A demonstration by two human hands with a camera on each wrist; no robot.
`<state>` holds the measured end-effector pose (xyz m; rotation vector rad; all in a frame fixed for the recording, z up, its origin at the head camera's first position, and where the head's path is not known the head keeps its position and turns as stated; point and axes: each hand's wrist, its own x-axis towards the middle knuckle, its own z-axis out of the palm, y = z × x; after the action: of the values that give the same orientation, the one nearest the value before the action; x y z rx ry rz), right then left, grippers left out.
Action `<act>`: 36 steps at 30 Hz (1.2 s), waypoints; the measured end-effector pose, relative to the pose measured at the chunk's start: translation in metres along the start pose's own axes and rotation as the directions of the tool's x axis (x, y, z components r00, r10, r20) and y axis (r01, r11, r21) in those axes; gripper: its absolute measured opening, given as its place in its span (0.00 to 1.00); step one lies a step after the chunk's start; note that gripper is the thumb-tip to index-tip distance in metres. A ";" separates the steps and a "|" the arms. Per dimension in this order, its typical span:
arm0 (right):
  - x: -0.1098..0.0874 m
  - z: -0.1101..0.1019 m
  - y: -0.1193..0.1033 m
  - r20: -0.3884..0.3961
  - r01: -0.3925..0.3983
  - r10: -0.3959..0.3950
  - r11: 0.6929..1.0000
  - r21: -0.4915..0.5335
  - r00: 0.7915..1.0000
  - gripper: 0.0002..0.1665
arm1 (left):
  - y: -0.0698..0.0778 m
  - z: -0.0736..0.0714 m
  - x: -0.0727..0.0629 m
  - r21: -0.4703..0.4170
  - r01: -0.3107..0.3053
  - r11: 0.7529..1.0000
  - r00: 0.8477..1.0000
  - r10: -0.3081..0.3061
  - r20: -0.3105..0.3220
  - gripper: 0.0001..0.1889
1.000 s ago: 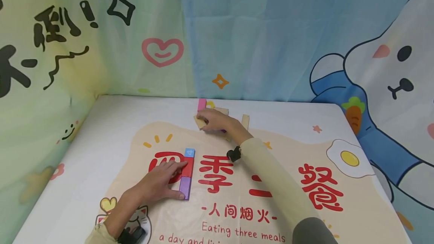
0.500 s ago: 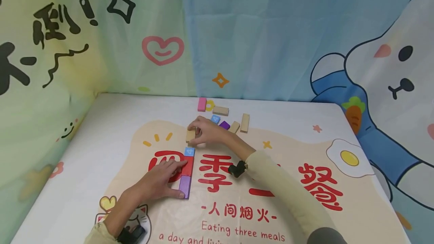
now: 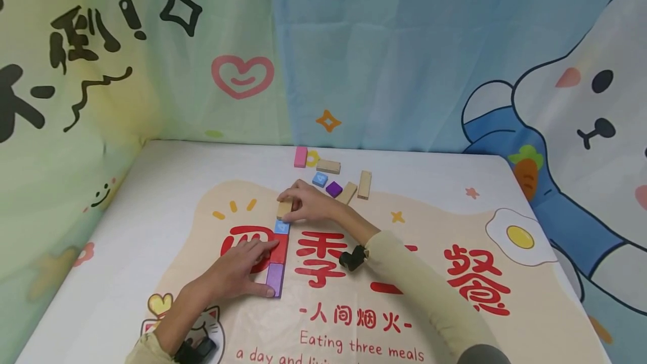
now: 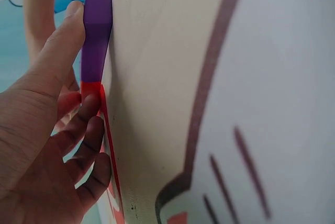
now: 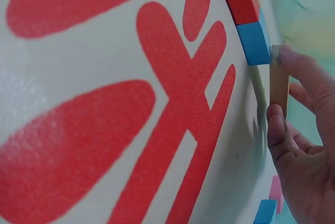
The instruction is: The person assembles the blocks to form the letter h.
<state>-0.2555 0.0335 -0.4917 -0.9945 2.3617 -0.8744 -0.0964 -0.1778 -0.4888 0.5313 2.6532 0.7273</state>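
Row of coloured blocks (image 3: 276, 277)
The right hand (image 3: 309, 201) pinches a wooden block (image 3: 283, 210) beyond the red block (image 3: 281, 249); the left hand (image 3: 232, 271) touches the red one, fingers relaxed.

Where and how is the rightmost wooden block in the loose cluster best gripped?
Probably pinch the rightmost wooden block across its long sides, toward the far end, coming from the right: it lies roughly front to back, and another wooden block crowds its near left.
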 end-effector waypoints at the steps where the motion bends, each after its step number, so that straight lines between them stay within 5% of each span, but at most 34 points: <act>1: 0.000 0.000 0.000 0.004 -0.003 0.003 1.000 0.003 1.000 0.29 | 0.000 0.000 0.000 -0.001 0.000 1.000 1.000 0.000 0.001 0.52; 29: 0.004 -0.002 -0.001 0.088 0.001 0.005 0.997 -0.076 0.996 0.25 | 0.000 -0.002 0.000 0.022 -0.025 0.999 1.000 0.025 -0.009 0.53; 32: 0.003 -0.004 -0.002 0.024 0.011 -0.010 0.997 -0.081 1.000 0.27 | 0.000 -0.002 0.000 0.019 -0.020 1.000 1.000 0.020 -0.007 0.53; 36: 0.002 -0.011 0.001 -0.166 0.056 -0.057 0.998 -0.009 0.985 0.28 | 0.000 -0.001 0.000 0.025 -0.012 1.000 1.000 0.012 -0.007 0.53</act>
<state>-0.2635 0.0373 -0.4853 -1.0312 2.4847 -1.0094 -0.0971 -0.1782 -0.4882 0.5532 2.6714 0.7018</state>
